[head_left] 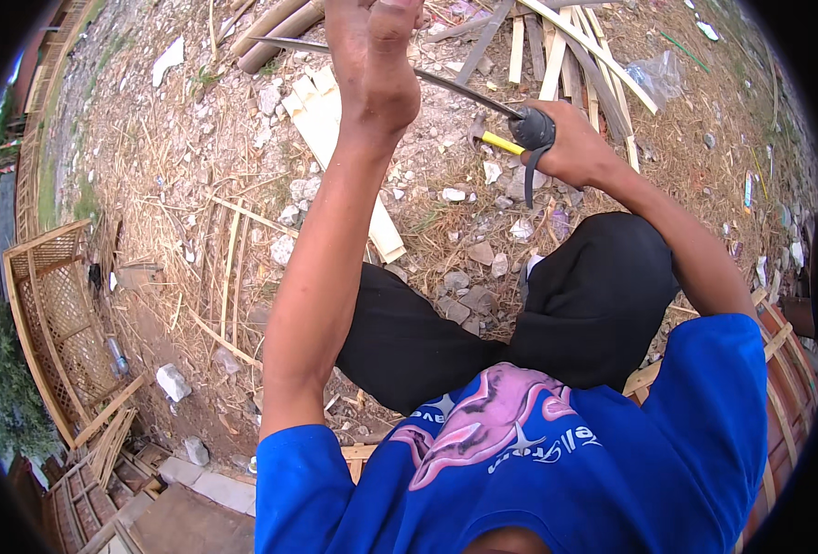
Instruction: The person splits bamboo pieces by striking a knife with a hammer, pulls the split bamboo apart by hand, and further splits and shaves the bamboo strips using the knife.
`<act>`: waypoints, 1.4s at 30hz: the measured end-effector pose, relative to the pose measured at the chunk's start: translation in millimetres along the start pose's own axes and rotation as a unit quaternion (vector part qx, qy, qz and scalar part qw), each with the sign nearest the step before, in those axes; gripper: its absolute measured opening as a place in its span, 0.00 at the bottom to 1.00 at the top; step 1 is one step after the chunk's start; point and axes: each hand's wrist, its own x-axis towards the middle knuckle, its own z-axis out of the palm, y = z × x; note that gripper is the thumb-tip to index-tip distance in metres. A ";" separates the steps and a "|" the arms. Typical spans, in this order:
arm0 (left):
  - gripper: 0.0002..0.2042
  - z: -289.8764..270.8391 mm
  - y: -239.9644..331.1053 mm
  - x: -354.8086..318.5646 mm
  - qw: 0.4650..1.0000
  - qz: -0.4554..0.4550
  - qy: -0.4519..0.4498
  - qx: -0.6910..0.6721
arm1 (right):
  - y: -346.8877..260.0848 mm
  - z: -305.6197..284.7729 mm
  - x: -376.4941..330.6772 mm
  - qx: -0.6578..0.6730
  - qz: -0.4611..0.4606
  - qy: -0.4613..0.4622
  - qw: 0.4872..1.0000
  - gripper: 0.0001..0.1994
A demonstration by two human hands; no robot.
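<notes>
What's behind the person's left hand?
A long metal blade shows on either side of the left hand, its dark handle in the right hand. The hand covers the blade's middle and whatever lies behind.

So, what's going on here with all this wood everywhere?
A person in a blue shirt has a long, thin blade in the right hand, gripping its dark handle. The left hand is in front of the blade, but its fingers run off the top of the picture, so I can't tell what it holds. A yellow-handled hammer shows near the right hand, and strips of wood lie about on the stony ground.
</notes>
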 end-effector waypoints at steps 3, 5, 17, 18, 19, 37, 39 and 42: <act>0.15 1.1 -2.8 -0.9 0.998 0.024 -0.008 -0.063 | 0.5 -1.5 -3.2 -0.011 0.005 0.016 1.000 0.15; 0.15 5.9 -5.0 -1.9 0.998 0.035 0.005 -0.056 | -0.2 -2.0 -6.3 -0.019 0.018 0.013 1.000 0.18; 0.25 -18.8 7.9 -3.1 0.999 0.015 0.006 0.033 | 0.9 20.0 -2.8 -0.039 -0.033 0.066 0.997 0.25; 0.25 -20.6 9.2 -3.8 0.999 0.017 0.004 0.034 | 0.8 19.1 -1.6 -0.039 -0.034 0.068 0.996 0.25; 0.26 -22.5 10.6 -4.0 0.999 0.009 0.005 0.035 | 0.7 16.3 0.3 -0.016 -0.020 0.020 0.999 0.22; 0.29 -19.5 20.9 4.8 0.971 -0.211 -0.102 -0.055 | 18.3 7.5 -2.2 0.008 -0.036 -0.033 0.999 0.15; 0.30 -15.7 22.0 6.2 0.971 -0.212 -0.099 -0.037 | 15.5 7.8 -5.9 -0.003 -0.009 -0.009 1.000 0.18; 0.30 -11.3 17.6 5.5 0.969 -0.216 -0.101 -0.056 | 15.9 4.2 -11.1 -0.027 -0.010 0.006 1.000 0.18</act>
